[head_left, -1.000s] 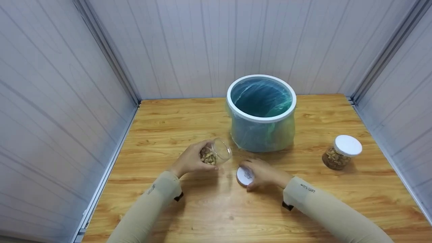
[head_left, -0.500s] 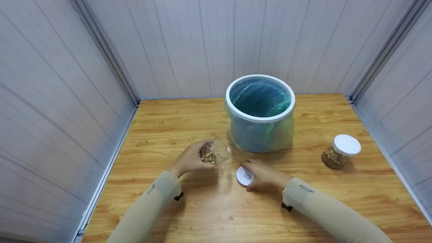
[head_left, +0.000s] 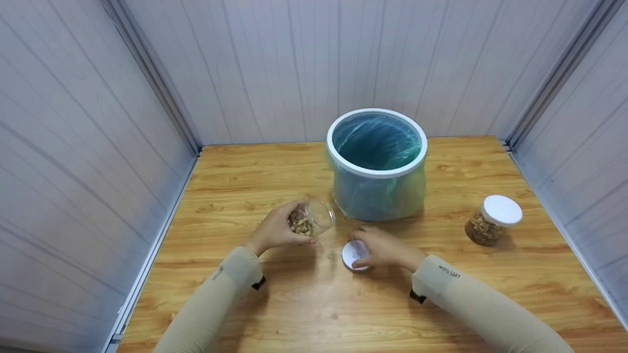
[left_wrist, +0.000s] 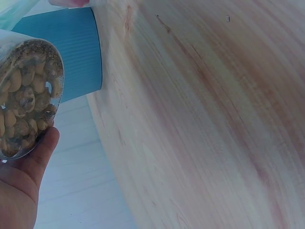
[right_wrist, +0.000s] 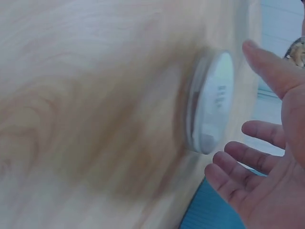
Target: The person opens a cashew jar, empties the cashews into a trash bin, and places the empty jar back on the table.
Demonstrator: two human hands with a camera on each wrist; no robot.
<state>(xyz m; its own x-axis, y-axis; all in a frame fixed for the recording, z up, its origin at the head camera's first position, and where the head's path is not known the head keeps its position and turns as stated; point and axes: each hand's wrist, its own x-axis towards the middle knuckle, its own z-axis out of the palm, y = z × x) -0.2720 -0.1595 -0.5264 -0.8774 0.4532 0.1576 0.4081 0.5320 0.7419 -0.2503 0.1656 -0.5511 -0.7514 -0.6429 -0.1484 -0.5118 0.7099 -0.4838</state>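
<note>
Tilted on its side, an open clear jar (head_left: 319, 218) partly filled with nuts (head_left: 300, 223) is gripped by my left hand (head_left: 274, 229). In the left wrist view the jar's base (left_wrist: 31, 98) faces the camera, nuts showing through it, with a finger against its edge. A round white lid (head_left: 354, 255) with small printing lies flat on the table. My right hand (head_left: 385, 247) hovers over the lid's right side. In the right wrist view its fingers (right_wrist: 243, 160) are spread and the lid (right_wrist: 214, 102) stands apart from them.
A blue bin (head_left: 378, 196) with a white rim and a translucent green liner stands behind the hands. At the right stands a second nut jar (head_left: 485, 229) with a white lid on. Pale panels (head_left: 255, 68) enclose the wooden table (head_left: 245, 166).
My right hand has shifted slightly, its thumb now overlapping the lid in the head view. The left hand and its jar stay almost in place; the head view has drifted a little.
</note>
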